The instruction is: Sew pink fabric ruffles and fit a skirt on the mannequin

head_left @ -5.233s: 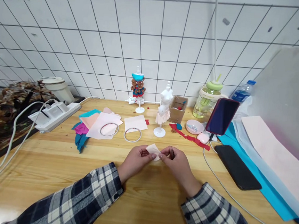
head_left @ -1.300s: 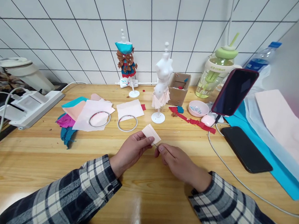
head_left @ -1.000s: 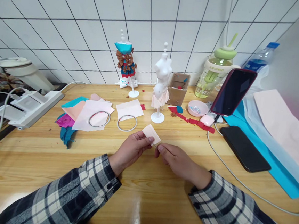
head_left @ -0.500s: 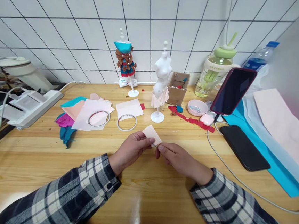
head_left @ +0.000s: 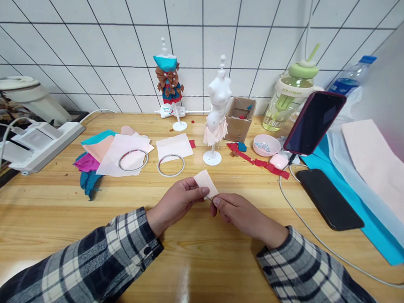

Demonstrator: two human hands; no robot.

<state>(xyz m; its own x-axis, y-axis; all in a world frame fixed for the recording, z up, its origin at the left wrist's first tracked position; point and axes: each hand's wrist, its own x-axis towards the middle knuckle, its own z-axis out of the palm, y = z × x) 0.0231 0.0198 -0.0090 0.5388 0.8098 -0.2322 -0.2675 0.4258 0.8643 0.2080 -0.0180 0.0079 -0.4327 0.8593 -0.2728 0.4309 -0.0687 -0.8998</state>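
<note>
A small pale pink piece of paper, possibly crepe paper, is held up between my two hands over the table. My left hand pinches its left side, thumb on top. My right hand is closed at its lower right corner, the thumb pressed against the curled index finger. Just beyond them stands a white mini mannequin with a pale pink pleated strip around its hips. Behind to the left, a second mannequin wears a turquoise, brown and red outfit.
Coloured paper sheets and two metal rings lie left of centre. A cardboard box, a pink bowl of small beads, red scraps, a propped phone, a flat black phone and a cable are on the right.
Almost nothing differs. Both hands keep their grip on the pink paper, and the view has shifted very slightly.
</note>
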